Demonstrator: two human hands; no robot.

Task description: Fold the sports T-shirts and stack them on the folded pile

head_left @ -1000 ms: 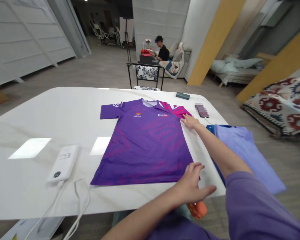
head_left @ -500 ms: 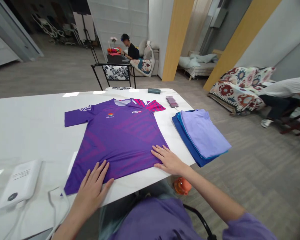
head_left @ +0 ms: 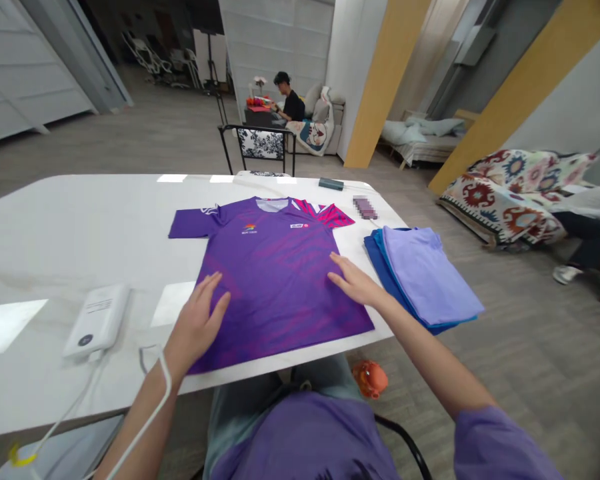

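A purple T-shirt (head_left: 280, 287) with one pink-patterned sleeve lies spread front side up, its collar toward the far edge of the white table (head_left: 105, 227). Over the shirt's left side is my left hand (head_left: 203, 323), fingers stretched out, gripping nothing. My right hand (head_left: 355, 280) is at the shirt's right side, also open with fingers extended. Whether either palm presses on the cloth or hovers just above it, I cannot tell. To the right of my right hand sits a stack of folded clothes (head_left: 427, 273), lavender on top and blue beneath.
A white power bank (head_left: 97, 320) with a cable (head_left: 165, 387) lies at the left; the cable crosses my left forearm. A dark case (head_left: 331, 184) and a blurred phone-like item (head_left: 365, 207) lie at the far right. An orange bottle (head_left: 370, 379) is below the table edge. Two people sit beyond.
Both hands have moved from the shirt's hem up along its sides, away from my body. The lower part of the shirt looks smoother. The camera view has shifted left.
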